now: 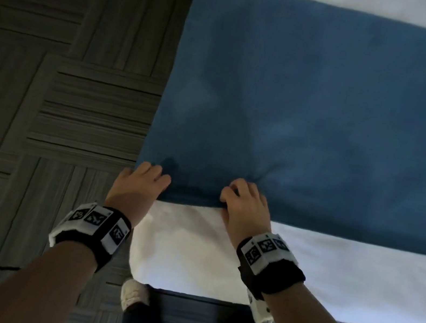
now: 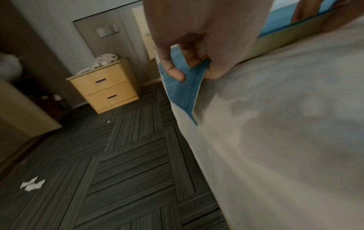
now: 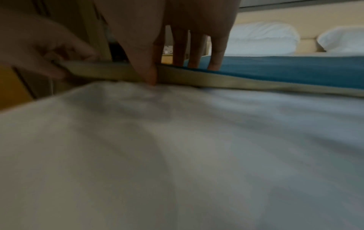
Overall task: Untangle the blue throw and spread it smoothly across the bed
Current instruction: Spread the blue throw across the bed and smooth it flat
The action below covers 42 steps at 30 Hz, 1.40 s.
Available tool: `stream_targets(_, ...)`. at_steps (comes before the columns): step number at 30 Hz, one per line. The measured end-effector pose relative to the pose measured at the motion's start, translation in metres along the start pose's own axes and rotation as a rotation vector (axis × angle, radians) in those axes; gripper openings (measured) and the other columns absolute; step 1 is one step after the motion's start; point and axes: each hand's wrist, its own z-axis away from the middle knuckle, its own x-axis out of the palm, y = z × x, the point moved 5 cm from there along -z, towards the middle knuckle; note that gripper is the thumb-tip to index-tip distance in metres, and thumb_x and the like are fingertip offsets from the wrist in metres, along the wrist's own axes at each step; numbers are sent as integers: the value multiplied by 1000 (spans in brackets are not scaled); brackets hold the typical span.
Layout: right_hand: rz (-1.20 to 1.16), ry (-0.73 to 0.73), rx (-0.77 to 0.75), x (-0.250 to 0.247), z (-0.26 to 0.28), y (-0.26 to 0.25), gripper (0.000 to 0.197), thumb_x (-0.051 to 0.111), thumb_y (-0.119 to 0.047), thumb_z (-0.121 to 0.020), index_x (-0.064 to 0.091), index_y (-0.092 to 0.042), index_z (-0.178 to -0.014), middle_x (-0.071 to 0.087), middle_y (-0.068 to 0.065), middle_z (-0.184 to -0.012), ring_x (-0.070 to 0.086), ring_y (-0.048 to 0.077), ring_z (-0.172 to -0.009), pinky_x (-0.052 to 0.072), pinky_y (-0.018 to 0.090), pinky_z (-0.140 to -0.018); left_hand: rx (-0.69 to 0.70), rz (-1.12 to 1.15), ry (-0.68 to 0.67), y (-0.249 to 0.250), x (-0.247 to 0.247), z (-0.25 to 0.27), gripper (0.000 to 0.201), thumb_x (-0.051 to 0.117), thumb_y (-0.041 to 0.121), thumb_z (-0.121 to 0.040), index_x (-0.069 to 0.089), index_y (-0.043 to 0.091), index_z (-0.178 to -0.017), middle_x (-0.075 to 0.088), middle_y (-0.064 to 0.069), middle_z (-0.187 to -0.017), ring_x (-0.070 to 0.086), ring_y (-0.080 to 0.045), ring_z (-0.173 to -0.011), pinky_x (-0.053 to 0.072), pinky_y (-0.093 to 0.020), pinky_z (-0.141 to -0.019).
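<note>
The blue throw (image 1: pixel 315 108) lies spread flat over the white bed (image 1: pixel 342 275), and its left end hangs over the bed's left side. My left hand (image 1: pixel 139 184) pinches the throw's near left corner (image 2: pixel 185 91) at the bed's edge, thumb under and fingers over. About a hand's width to the right, my right hand (image 1: pixel 245 204) grips the throw's near hem (image 3: pixel 197 77), with the thumb under the pale underside and the fingers on the blue top. A soft crease runs away from the right hand.
Dark striped carpet (image 1: pixel 59 105) runs along the bed's left side. A pale wooden two-drawer nightstand (image 2: pixel 106 87) with crumpled cloth on top stands by the wall. White pillows (image 3: pixel 262 38) lie at the head of the bed. A scrap of white paper (image 2: pixel 32 185) lies on the floor.
</note>
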Motion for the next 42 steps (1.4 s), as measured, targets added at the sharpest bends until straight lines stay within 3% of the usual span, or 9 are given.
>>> stream_targets(4,-88,51,114,9,0,-28,14,52,-1,-79,58,-10,-88,56,7,-98,50,29,-99,35,33,-71,204,3,8,-23,-7,13,26,40,0,-67,62,13,-65,58,-3,-63,61,-21,-60,39,-23,-43)
stream_targets(7,-115,50,159,14,9,-36,16,54,1,-77,60,-9,-88,57,8,-96,52,31,-96,41,37,-73,265,30,-72,-29,-3,17,19,62,-1,-63,62,15,-73,59,0,-73,60,-18,-69,33,-22,-43)
stream_targets(11,-59,-54,158,19,13,-46,27,52,-16,-83,58,-22,-108,50,1,-115,43,25,-113,38,36,-89,203,135,-379,-44,36,20,34,48,1,-85,52,19,-114,48,-1,-117,46,-19,-112,45,-30,-75)
stream_targets(15,-183,-61,225,13,7,-42,37,49,-26,-83,52,-28,-120,48,-4,-119,40,19,-118,36,33,-94,181,143,-475,-61,42,12,43,46,10,-88,45,25,-127,44,4,-131,43,-14,-118,44,-31,-90)
stream_targets(20,-351,61,323,-7,-23,-16,40,53,-10,-79,55,-18,-118,52,3,-119,45,24,-115,39,36,-97,165,181,-409,-79,20,-38,38,43,11,-89,47,24,-124,46,3,-127,46,-16,-115,42,-31,-88)
stream_targets(24,-353,104,388,-24,-51,2,39,53,-11,-81,54,-19,-118,50,3,-121,45,25,-115,41,37,-92,165,172,-339,-82,-2,-80,38,45,12,-87,48,25,-123,47,4,-126,47,-15,-114,42,-30,-88)
stream_targets(34,-311,122,403,-59,-132,21,44,49,-16,-84,44,-22,-128,42,-2,-133,38,19,-125,35,33,-98,205,212,-169,-75,-39,-180,48,51,11,-85,40,22,-130,43,4,-131,49,-15,-114,41,-30,-88)
stream_targets(39,-352,165,438,-70,-172,21,46,49,-13,-83,45,-22,-128,42,-3,-133,39,18,-125,34,33,-99,249,157,-109,-92,-50,-250,50,52,12,-85,39,21,-133,38,2,-140,45,-17,-123,40,-31,-94)
stream_targets(42,-339,204,539,-76,-202,23,50,49,-12,-80,45,-23,-129,41,-3,-135,36,19,-128,32,32,-101,262,142,-46,-106,-59,-300,54,55,11,-84,39,18,-135,26,-4,-152,33,-21,-136,38,-37,-103)
